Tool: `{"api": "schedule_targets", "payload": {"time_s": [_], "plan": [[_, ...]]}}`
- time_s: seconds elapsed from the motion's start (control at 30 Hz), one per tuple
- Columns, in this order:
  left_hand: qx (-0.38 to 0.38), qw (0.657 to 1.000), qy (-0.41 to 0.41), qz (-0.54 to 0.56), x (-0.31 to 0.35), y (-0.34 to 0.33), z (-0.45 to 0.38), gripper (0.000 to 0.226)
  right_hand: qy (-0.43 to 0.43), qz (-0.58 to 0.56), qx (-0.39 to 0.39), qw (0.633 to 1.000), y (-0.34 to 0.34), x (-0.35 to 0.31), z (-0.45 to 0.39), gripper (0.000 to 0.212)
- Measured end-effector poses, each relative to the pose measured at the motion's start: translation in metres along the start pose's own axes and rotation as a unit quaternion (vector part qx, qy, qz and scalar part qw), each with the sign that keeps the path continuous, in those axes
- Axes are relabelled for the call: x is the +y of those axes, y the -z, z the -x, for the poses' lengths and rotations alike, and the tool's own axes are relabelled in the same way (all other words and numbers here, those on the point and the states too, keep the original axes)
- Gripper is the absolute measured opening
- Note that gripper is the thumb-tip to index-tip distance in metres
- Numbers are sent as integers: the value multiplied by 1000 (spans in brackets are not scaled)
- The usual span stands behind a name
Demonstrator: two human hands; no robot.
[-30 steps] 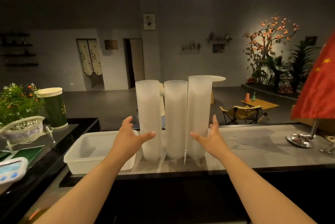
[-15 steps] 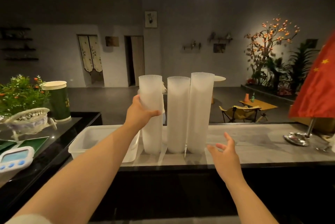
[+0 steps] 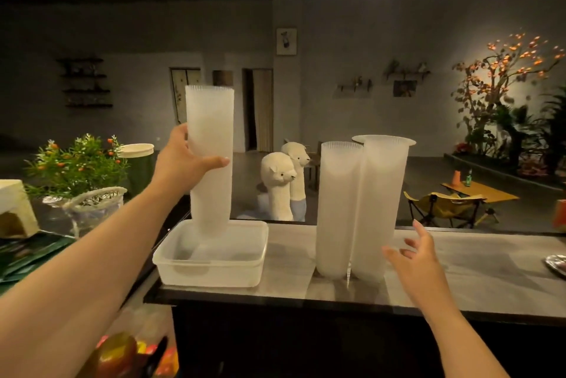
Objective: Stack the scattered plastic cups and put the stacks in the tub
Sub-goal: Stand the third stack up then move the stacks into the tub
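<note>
Over the white tub (image 3: 211, 267) at nine o'clock on the bench (image 3: 477, 267), the left hand (image 3: 180, 163) grips a tall, frosted, ribbed cup stack (image 3: 209, 145) upright, its base inside, while two matching stacks (image 3: 361, 209) stand at centre beside the slack-fingered right hand (image 3: 416, 264).

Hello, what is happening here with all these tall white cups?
A person is clearing cup stacks into a tub. The left hand grips one tall cup stack, its bottom end inside the white tub on the counter. Two more stacks stand upright on the counter beside the tub. The right hand is open near them, holding nothing.
</note>
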State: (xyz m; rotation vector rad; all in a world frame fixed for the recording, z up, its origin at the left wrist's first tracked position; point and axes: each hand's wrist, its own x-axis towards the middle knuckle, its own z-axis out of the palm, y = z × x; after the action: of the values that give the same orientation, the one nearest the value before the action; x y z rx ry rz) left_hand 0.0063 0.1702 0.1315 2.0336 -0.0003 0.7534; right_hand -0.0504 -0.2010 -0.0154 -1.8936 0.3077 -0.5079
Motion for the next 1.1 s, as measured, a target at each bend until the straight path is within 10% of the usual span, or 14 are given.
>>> {"api": "schedule_targets", "payload": {"time_s": [0.5,0.63,0.7,0.87,1.1], "plan": [[28,994,78,-70,-112,-6,-7,120,-31,1,-68,997,-20,7,-20,95],[198,944,-197,-174,-73,-29,37,109,-34,11,-59,998,-19,3,-27,101],[115,941,-297,-116,-40,-65,68,95,-34,11,-62,997,-19,0,-31,102],[-234,970,-27,67,18,-170,100,119,-32,-15,-48,998,-20,-2,-33,99],[-195,977,7,90,26,-225,87,101,-36,15,-71,997,-17,2,-38,98]]}}
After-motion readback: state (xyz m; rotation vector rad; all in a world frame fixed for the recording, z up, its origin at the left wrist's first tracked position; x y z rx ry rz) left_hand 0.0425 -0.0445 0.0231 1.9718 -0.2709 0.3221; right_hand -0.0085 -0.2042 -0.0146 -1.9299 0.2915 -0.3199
